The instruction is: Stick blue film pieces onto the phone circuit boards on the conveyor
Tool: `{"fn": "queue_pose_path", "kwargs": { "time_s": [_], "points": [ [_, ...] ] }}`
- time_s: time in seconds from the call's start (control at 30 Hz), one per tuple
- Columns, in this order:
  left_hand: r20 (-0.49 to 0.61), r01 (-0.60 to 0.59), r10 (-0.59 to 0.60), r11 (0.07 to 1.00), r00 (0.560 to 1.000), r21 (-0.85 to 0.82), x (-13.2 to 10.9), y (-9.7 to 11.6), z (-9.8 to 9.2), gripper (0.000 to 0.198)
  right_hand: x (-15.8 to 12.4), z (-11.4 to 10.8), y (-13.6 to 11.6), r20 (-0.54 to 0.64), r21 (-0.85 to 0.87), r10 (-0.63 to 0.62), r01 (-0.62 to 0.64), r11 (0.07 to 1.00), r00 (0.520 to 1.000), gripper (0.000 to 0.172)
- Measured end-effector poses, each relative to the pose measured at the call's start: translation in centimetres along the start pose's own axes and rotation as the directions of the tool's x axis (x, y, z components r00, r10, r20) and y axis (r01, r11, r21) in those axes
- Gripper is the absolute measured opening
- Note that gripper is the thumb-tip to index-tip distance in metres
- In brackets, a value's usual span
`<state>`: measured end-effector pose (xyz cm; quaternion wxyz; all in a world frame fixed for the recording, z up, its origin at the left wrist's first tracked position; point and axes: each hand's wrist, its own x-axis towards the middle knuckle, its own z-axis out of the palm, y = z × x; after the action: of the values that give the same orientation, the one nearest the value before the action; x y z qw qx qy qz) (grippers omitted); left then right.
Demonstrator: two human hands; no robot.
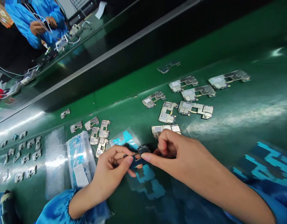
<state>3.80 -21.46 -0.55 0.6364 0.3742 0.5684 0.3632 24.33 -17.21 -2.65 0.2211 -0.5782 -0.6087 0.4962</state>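
Note:
My left hand is closed in a pinch around a thin dark tool and the near end of a small dark circuit board. My right hand pinches the same board from the right, its forefinger stretched along the board's underside. Both hands hover just above the green bench mat. Under them lies a clear film sheet with blue patches. A metal-shielded board rests right behind my right hand.
Several shielded boards lie at the right rear; smaller ones and tiny parts spread to the left. Clear bags of film sit at the left. A co-worker in blue handles cables across a dark conveyor.

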Motion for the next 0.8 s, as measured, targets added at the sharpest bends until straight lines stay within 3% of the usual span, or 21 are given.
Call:
{"fn": "queue_pose_path", "kwargs": {
  "time_s": [0.1, 0.17, 0.23, 0.4, 0.53, 0.8],
  "points": [
    [0.019, -0.009, 0.009, 1.000, 1.000, -0.022, -0.03, -0.18, -0.09, 0.032, 0.00, 0.20, -0.02, 0.181, 0.126, -0.057, 0.034, 0.991, 0.982, 0.025],
    [0.028, -0.014, 0.015, 0.999, 0.999, -0.029, -0.06, -0.25, -0.13, 0.032, -0.04, 0.41, -0.08, 0.231, 0.103, -0.098, 0.076, 0.992, 0.968, 0.024],
    [0.034, -0.008, 0.009, 1.000, 0.999, -0.030, -0.07, -0.30, -0.20, 0.032, -0.13, 0.62, -0.17, 0.228, 0.090, -0.100, 0.082, 0.993, 0.968, 0.033],
    [0.020, 0.045, -0.044, 0.998, 0.999, -0.051, 0.06, -0.49, -0.31, 0.037, -0.52, 0.98, -0.28, 0.259, 0.208, -0.090, 0.036, 0.978, 0.962, 0.033],
    [-0.001, 0.068, -0.069, 0.996, 0.998, -0.065, 0.17, -0.68, -0.25, 0.039, -0.61, 1.02, -0.20, 0.253, 0.169, -0.092, 0.050, 0.984, 0.963, 0.044],
    [0.104, 0.034, -0.016, 0.984, 0.994, -0.176, -0.13, -0.72, -0.79, 0.044, -0.36, 1.03, -0.32, 0.179, 0.140, -0.117, 0.092, 0.986, 0.977, 0.050]
  ]
}}
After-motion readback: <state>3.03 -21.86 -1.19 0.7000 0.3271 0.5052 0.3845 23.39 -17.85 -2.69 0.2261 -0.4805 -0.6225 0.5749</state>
